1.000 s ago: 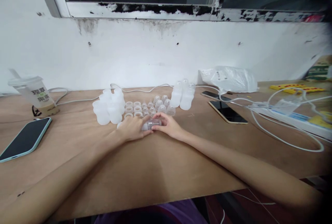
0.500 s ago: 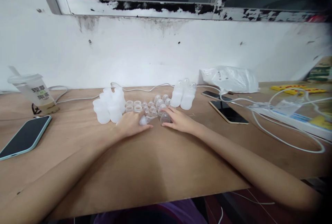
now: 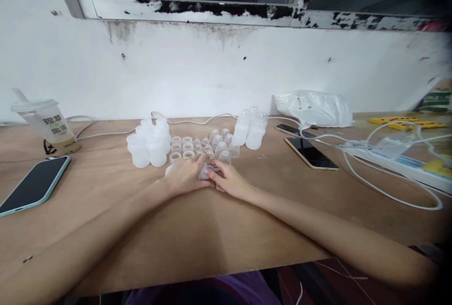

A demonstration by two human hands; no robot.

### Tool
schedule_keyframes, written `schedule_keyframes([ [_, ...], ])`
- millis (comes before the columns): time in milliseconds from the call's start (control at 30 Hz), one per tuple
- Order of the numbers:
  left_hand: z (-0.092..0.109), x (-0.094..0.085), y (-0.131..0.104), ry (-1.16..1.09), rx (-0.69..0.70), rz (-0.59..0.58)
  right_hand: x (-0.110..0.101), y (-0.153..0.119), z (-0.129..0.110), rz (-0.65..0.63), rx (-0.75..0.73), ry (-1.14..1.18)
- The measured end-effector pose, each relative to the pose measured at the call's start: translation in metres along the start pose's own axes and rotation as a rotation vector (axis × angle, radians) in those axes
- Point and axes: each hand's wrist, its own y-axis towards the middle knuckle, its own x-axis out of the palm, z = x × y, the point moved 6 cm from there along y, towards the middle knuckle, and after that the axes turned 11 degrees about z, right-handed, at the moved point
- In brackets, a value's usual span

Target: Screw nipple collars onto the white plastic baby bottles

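Note:
Near the middle of the table, my left hand [image 3: 186,174] is wrapped round a small frosted baby bottle lying tilted on its side. The bottle's base [image 3: 168,170] peeks out left of the hand. My right hand [image 3: 231,180] grips the bottle's clear rounded top [image 3: 204,171] with thumb and fingers; whether that top is a separate cap I cannot tell. Just beyond the hands are clear dome caps [image 3: 225,156], clear bottle nipples [image 3: 205,141] and white rings [image 3: 175,156] in rows. A group of frosted bottles [image 3: 148,147] stands at the left, and capped bottles [image 3: 254,135] stand at the right.
On the left are a drink cup [image 3: 56,126] and a phone [image 3: 33,185]. To the right lie another phone [image 3: 310,153], a darker phone [image 3: 294,130], a white plastic bag [image 3: 314,107], and a power strip [image 3: 399,161] with loose cables [image 3: 388,196]. The wall rises behind the table.
My right hand has moved left and nearer from the dome caps onto the bottle in my left hand. The left hand has come slightly nearer, and the two hands now meet.

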Motion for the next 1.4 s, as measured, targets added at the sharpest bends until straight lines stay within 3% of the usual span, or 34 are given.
schedule_keyframes([
  [133, -0.009, 0.004, 0.001, 0.027, 0.041, -0.04, 0.011, 0.004, 0.017, -0.098, 0.165, 0.234],
  [267, -0.023, 0.007, 0.003, 0.084, 0.035, -0.082, 0.008, 0.01, 0.022, -0.064, 0.169, 0.342],
  [633, -0.024, 0.011, 0.005, 0.104, 0.064, -0.082, 0.011, 0.011, 0.017, -0.014, 0.14, 0.513],
  [1000, -0.026, 0.007, 0.007, -0.042, 0.043, -0.115, -0.001, 0.006, 0.002, 0.016, -0.086, 0.223],
  [1200, -0.02, 0.008, 0.004, 0.074, 0.056, -0.066, 0.003, 0.011, 0.011, -0.055, 0.026, 0.104],
  [1300, -0.018, 0.009, 0.004, 0.102, 0.053, -0.085, 0.008, 0.012, 0.011, -0.142, 0.019, 0.04],
  [1400, -0.017, 0.009, 0.005, 0.111, 0.049, -0.106, 0.007, 0.013, 0.009, -0.131, -0.022, 0.04],
])
